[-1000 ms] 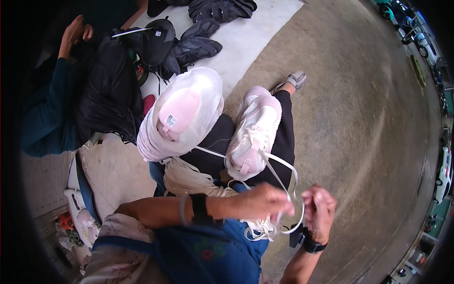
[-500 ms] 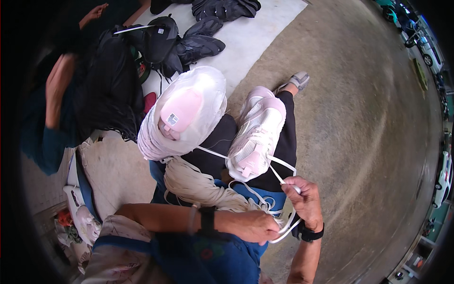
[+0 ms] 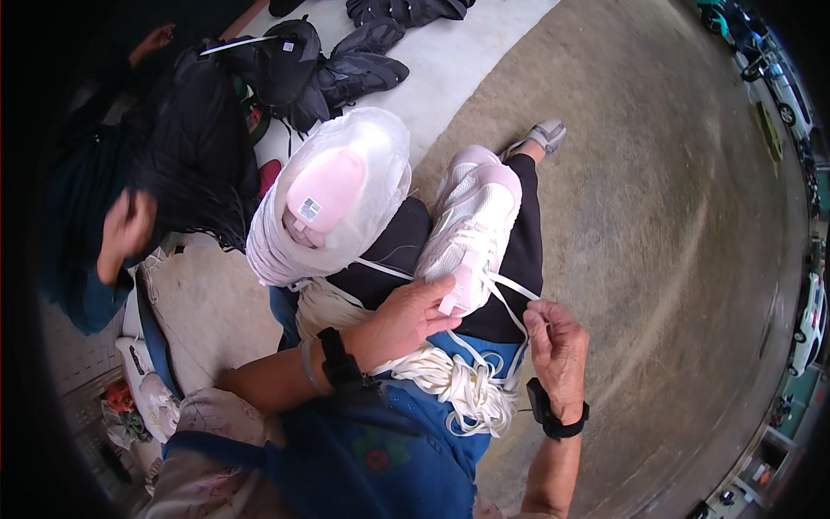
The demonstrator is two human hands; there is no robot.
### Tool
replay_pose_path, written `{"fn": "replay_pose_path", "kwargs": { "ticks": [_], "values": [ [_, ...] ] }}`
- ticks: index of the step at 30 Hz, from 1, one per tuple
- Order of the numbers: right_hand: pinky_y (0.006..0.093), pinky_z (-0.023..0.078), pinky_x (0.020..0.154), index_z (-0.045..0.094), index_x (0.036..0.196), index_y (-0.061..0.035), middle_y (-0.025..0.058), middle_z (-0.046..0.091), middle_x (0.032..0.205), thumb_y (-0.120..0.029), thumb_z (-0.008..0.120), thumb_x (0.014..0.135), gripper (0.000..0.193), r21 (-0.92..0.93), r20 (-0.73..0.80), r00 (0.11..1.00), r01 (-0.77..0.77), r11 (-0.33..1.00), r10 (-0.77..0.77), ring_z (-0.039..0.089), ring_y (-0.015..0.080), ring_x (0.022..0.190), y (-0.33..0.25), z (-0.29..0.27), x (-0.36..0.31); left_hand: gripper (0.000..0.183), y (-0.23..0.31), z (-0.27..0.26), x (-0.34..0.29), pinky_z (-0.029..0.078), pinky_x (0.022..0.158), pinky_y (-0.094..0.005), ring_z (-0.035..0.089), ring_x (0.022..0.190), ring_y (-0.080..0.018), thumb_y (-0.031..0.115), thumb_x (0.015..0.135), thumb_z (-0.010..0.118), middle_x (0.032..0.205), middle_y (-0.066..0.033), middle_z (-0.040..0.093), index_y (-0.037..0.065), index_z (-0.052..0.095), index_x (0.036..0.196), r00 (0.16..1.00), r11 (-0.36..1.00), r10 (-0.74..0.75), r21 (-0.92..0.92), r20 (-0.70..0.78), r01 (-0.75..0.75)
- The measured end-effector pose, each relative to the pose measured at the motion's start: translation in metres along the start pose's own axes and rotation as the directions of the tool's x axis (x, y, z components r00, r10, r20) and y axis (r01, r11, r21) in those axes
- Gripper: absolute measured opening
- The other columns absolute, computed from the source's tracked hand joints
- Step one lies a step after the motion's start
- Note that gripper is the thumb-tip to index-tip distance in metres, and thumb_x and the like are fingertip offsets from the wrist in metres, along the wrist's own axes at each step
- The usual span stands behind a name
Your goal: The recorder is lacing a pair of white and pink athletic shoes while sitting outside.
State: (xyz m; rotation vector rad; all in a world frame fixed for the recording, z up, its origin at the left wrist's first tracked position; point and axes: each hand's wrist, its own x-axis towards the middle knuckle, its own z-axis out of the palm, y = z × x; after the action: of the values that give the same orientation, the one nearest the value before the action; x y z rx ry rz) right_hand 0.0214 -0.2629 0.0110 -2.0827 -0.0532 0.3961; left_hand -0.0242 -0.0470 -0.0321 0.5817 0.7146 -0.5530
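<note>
A white and pink sneaker upper (image 3: 480, 212) lies across my dark-trousered lap, its pink tongue toward me. My left hand (image 3: 411, 320) rests against the tongue end with its fingers stretched out and apart, gripping nothing that I can see. To the right of the tongue, my right hand (image 3: 558, 350) pinches a white shoelace (image 3: 510, 283) that runs out from the upper. A thick bundle of white laces (image 3: 462, 389) lies on my blue apron (image 3: 380, 450) below both hands. Partly behind my left forearm, more pale laces hang down.
Left of the upper stands a nested stack of white and pink uppers (image 3: 264, 246). Black uppers (image 3: 359, 78) lie on a white sheet (image 3: 484, 39) ahead. A co-worker's hand (image 3: 128, 229) moves at the left beside black laces (image 3: 194, 164). Parked vehicles line the far right.
My left hand has let go of the lace and moved up to the tongue. My right hand has risen slightly, still on a lace. The co-worker's hand has come lower.
</note>
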Motion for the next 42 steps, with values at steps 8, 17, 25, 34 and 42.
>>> {"fn": "replay_pose_path", "kwargs": {
  "ticks": [8,17,25,34,42],
  "values": [
    [0.0329,0.049,0.059,0.067,0.099,0.0005,0.0139,0.062,0.080,-0.005,0.068,0.080,0.020,-0.189,-0.034,0.952,0.294,0.937,-0.305,0.061,0.0243,0.066,-0.023,0.044,0.025,0.033,-0.012,-0.004,0.009,0.042,0.102,-0.0399,0.054,0.116,-0.0189,0.019,0.097,0.055,0.124,-0.0078,0.058,0.004,0.051,0.126,0.989,0.977,0.144,-0.167,0.037,-0.136],
    [0.0350,0.048,0.057,0.066,0.095,0.0015,0.0137,0.056,0.073,-0.003,0.068,0.078,0.018,-0.246,0.015,0.953,0.297,0.923,-0.303,0.058,0.0251,0.064,-0.026,0.055,0.041,0.034,-0.012,-0.002,0.015,0.038,0.106,-0.0410,0.051,0.120,-0.0162,0.016,0.096,0.053,0.128,-0.0045,0.055,0.007,0.049,0.129,0.986,0.946,0.132,-0.309,0.101,-0.095],
    [0.0337,0.047,0.065,0.065,0.094,0.0022,0.0149,0.058,0.076,-0.001,0.061,0.085,0.010,-0.165,-0.002,0.967,0.250,0.954,-0.254,0.058,0.0260,0.068,-0.021,0.044,0.038,0.038,-0.007,0.001,0.016,0.038,0.106,-0.0391,0.051,0.120,-0.0184,0.022,0.095,0.055,0.128,-0.0062,0.055,0.006,0.049,0.129,0.982,0.955,0.112,-0.291,0.152,-0.064],
    [0.0252,0.048,0.057,0.065,0.101,0.0033,0.0110,0.063,0.077,0.002,0.059,0.089,0.014,0.149,-0.004,0.998,0.059,0.987,-0.059,0.059,0.0144,0.060,-0.021,0.037,0.039,0.035,0.007,0.029,0.026,0.048,0.081,-0.0281,0.061,0.098,-0.0131,0.037,0.094,0.058,0.111,-0.0010,0.063,0.013,0.056,0.119,0.998,0.943,0.054,-0.329,-0.012,-0.055],
    [0.0235,0.047,0.057,0.065,0.092,0.0034,0.0051,0.059,0.079,-0.002,0.063,0.088,0.007,-0.083,0.026,0.977,0.214,0.973,-0.212,0.056,0.0098,0.062,-0.016,0.044,0.044,0.036,0.010,0.041,0.025,0.047,0.078,-0.0272,0.060,0.097,-0.0119,0.039,0.090,0.061,0.107,0.0025,0.063,0.016,0.058,0.117,0.996,0.956,0.058,-0.284,-0.071,-0.076]
  ]
}}
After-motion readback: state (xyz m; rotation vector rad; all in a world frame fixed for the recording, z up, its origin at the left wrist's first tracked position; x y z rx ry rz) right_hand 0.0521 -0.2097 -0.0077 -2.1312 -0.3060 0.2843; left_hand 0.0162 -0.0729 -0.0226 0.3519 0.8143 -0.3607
